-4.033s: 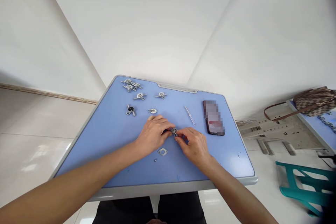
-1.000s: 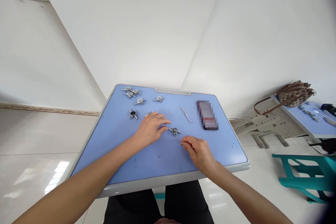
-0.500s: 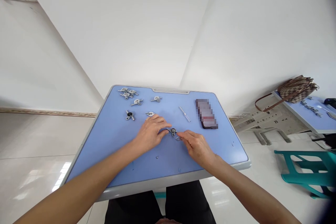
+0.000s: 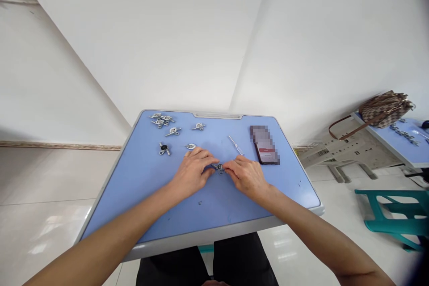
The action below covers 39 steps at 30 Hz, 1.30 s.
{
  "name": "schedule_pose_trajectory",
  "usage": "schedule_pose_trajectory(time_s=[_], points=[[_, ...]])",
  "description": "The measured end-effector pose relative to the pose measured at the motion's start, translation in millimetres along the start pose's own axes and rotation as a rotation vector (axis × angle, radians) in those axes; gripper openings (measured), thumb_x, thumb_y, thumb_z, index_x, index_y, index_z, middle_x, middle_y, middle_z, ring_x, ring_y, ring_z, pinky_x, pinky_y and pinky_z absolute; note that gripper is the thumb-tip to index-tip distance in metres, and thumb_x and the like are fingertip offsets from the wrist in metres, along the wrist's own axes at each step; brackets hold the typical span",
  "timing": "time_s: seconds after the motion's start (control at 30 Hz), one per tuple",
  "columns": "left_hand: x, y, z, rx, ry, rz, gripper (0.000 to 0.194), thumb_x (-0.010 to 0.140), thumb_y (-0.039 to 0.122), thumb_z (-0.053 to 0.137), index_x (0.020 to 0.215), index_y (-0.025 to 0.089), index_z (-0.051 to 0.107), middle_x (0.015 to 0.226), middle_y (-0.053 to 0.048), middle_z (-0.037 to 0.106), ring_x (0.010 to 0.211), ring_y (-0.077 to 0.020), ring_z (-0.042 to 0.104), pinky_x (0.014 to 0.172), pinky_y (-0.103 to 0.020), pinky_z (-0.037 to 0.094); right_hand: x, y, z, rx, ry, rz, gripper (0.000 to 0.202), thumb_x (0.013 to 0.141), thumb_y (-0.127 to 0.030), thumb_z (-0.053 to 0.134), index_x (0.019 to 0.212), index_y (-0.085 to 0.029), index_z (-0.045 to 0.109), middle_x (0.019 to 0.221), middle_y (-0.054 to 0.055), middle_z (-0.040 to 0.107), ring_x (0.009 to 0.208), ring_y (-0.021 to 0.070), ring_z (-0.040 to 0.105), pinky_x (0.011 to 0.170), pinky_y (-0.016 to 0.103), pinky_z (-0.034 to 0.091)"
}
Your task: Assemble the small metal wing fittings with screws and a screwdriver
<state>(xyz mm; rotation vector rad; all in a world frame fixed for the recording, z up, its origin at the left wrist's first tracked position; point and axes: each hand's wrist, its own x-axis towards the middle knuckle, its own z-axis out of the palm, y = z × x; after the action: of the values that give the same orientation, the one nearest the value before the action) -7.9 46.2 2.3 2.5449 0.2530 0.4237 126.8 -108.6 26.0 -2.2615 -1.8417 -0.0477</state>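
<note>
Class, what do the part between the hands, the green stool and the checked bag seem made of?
Part: probably metal, grey with a dull shine.
Stool: likely moulded plastic, smooth and evenly coloured.
Bag: perhaps coated fabric or leather, judging by soft folds; finish unclear.

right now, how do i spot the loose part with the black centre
Start at the blue desk. Beyond and left of the left hand, toward the desk's left edge, lies the loose part. Its round black centre sets it apart from the pale-plated parts beyond it.
</note>
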Motion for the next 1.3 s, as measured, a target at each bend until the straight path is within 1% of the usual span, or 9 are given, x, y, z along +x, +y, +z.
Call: schedule_pose_trajectory(time_s=[0.1,0.27,0.4,0.53,0.63,0.8,0.97,1.07,1.3], points=[[1.1,-0.1,1.0,0.015,-0.035,-0.007,0.025,0.085,0.015,0.059,0.106,0.022,0.069,0.101,-0.005,0.069,0.101,-0.0252,0.053,0.086,-0.044,0.043,4.4,-0.3,-0.7,0.048,-0.003,0.055,0.017,0.093,-0.022,0.054,0.094,-0.023,0.071,0.079,0.002,0.072,0.079,0.0157,0.061,0.058,0.026,0.030],[1.8,1.3,1.6,0.012,-0.052,0.003,0.022,0.085,0.016,0.058,0.103,0.024,0.069,0.099,-0.004,0.068,0.099,-0.0244,0.053,0.085,-0.041,0.041,11.0,-1.6,-3.0,0.178,-0.042,0.268,0.012,0.089,-0.026,0.061,0.093,-0.026,0.071,0.081,-0.001,0.073,0.075,0.0143,0.063,0.064,0.025,0.035],[2.9,5.1,-0.5,-0.004,-0.086,-0.027,0.023,0.083,0.015,0.061,0.103,0.024,0.069,0.100,-0.003,0.068,0.101,-0.0250,0.053,0.087,-0.042,0.040,16.8,-3.6,-5.8,0.236,-0.085,0.376,0.011,0.086,-0.028,0.061,0.091,-0.027,0.071,0.075,-0.003,0.073,0.069,0.0140,0.063,0.061,0.025,0.034],[4.4,7.8,0.3,-0.016,-0.068,-0.049,0.025,0.083,0.018,0.064,0.107,0.025,0.068,0.100,-0.003,0.069,0.102,-0.0258,0.053,0.087,-0.041,0.040,22.6,-4.9,-7.4,0.200,-0.130,0.430,0.011,0.085,-0.027,0.060,0.084,-0.027,0.071,0.071,-0.004,0.071,0.065,0.0136,0.061,0.057,0.026,0.031],[5.8,8.6,3.3,0.003,-0.038,-0.036,0.025,0.083,0.019,0.065,0.107,0.025,0.068,0.099,-0.003,0.070,0.101,-0.0253,0.054,0.087,-0.041,0.040,25.0,-4.4,-6.8,0.162,-0.141,0.429,0.012,0.085,-0.027,0.059,0.082,-0.027,0.071,0.071,-0.004,0.071,0.064,0.0135,0.060,0.056,0.026,0.029],[7.6,8.3,8.0,0.028,-0.008,-0.027,0.015,0.084,0.021,0.065,0.097,0.025,0.070,0.097,-0.003,0.070,0.098,-0.0241,0.054,0.086,-0.041,0.039,21.0,-1.5,-7.4,0.175,-0.134,0.396,0.014,0.087,-0.032,0.060,0.081,-0.028,0.072,0.070,-0.004,0.071,0.065,0.0140,0.061,0.055,0.027,0.029],[9.7,6.9,10.4,0.001,-0.004,-0.026,0.014,0.084,0.022,0.065,0.096,0.025,0.070,0.096,-0.003,0.070,0.097,-0.0232,0.056,0.086,-0.041,0.039,11.6,1.5,-8.0,0.243,-0.116,0.345,0.012,0.086,-0.027,0.061,0.089,-0.029,0.073,0.085,-0.003,0.072,0.077,0.0147,0.061,0.063,0.026,0.035],[11.2,5.6,11.2,-0.020,0.008,-0.040,0.013,0.084,0.023,0.065,0.096,0.024,0.070,0.094,-0.003,0.070,0.097,-0.0233,0.056,0.087,-0.041,0.039,8.1,1.9,-4.8,0.280,-0.110,0.317,0.012,0.086,-0.027,0.063,0.093,-0.028,0.073,0.089,-0.002,0.072,0.083,0.0158,0.060,0.068,0.026,0.038],[12.9,6.6,9.8,-0.041,-0.018,-0.072,0.008,0.082,0.021,0.066,0.089,0.024,0.070,0.090,-0.001,0.070,0.095,-0.0229,0.056,0.088,-0.041,0.038,4.3,1.6,8.2,0.284,-0.035,0.283,0.012,0.088,-0.027,0.062,0.093,-0.026,0.073,0.090,0.000,0.073,0.086,0.0167,0.061,0.071,0.027,0.040]])
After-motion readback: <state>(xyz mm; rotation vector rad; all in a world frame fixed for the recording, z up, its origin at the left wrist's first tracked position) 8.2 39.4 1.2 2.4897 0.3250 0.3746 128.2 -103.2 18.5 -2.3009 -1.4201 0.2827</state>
